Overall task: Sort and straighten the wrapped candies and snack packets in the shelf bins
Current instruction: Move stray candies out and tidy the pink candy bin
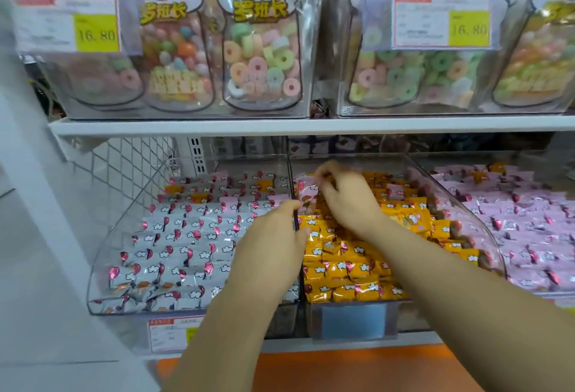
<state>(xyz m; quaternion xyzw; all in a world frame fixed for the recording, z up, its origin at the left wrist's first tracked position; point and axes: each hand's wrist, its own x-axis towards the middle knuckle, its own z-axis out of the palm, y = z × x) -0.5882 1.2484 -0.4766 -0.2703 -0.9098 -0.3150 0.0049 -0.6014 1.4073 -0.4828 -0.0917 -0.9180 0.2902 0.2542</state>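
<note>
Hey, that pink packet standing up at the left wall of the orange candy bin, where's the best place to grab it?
Pinch its top edge, coming from above. The pink packet stands on end against the clear divider, its lower part sunk among the orange packets, so only the top is free. The right hand seems to be pinching there.

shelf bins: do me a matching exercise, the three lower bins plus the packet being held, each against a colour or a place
1 left bin
2 middle bin
3 right bin
4 pink packet

a mostly orange wrappers
b pinched by the right hand
c mostly pink wrappers
d mostly silver-white wrappers

Pairs: 1-d, 2-a, 3-c, 4-b
</note>
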